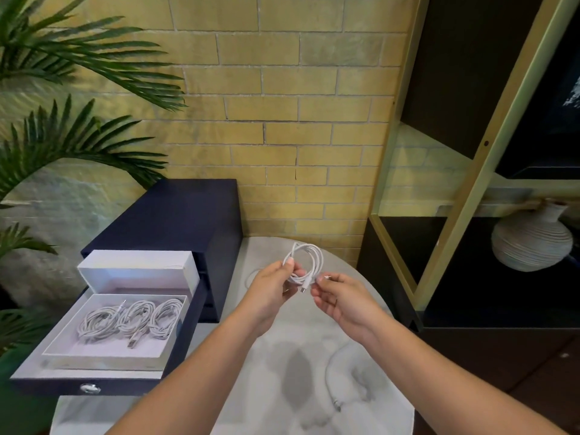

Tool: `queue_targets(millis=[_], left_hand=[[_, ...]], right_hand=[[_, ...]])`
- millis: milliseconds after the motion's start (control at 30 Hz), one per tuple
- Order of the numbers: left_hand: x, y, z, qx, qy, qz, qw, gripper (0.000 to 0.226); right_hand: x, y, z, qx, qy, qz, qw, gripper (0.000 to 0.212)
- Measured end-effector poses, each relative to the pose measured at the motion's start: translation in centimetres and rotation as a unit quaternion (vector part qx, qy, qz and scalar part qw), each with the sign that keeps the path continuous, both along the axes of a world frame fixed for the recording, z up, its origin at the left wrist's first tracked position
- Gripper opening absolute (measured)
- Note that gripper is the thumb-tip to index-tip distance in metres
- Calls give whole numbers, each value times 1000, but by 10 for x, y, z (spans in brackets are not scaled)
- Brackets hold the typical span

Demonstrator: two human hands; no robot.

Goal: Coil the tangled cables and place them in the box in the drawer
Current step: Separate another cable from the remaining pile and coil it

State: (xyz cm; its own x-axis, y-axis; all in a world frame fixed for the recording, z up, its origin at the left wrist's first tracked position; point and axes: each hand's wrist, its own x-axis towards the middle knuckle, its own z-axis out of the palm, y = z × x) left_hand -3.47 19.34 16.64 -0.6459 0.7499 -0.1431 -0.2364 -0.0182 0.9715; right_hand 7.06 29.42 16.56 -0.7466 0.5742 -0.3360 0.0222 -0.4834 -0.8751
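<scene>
White cable point(309, 262), wound into a small loop, is held up over the round marble table point(282, 356), well to the right of the open drawer point(34, 375). The left hand point(273, 290) pinches the loop at its left edge between thumb and fingers. The right hand point(342, 299), just beside it and not touching it, pinches what looks like the free end of the same cable. A plug dangles from the bottom of the loop, between the two hands.

The white box point(62, 346) sits in that drawer with its lid point(138, 268) standing behind it. Three coiled cables point(131, 318) already lie in it side by side. One loose cable point(327, 375) is on the table, near the right forearm, not yet coiled.

To my eye the winding of this one is nearly done. To finish well, the right hand should lay the last length onto the loop at the same width as the other turns and tuck the end through. The left pinch should stay firm so the turns don't spring apart. The box's front area looks the freest spot.
</scene>
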Motion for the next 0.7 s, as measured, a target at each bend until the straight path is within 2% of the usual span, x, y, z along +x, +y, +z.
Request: queue_targets(millis=[200,300,433,500,600,700], left_hand=[[4,-2,3,-63,85,-3,994,37],[4,-3,3,-87,108,-2,990,36],[2,-5,2,-91,113,35,989,35],[1,-6,0,-105,154,48,981,33],[-1,-5,-5,-114,204,55,971,33],[2,-4,-9,-114,186,52,975,34]], right_hand=[[-3,2,5,2,-20,30,999,12],[-4,3,8,3,3,49,999,22],[-1,3,12,-60,63,87,992,29],[1,3,14,-91,77,97,988,27],[0,-1,16,-40,66,107,991,28],[-4,-4,14,-6,47,80,996,31]])
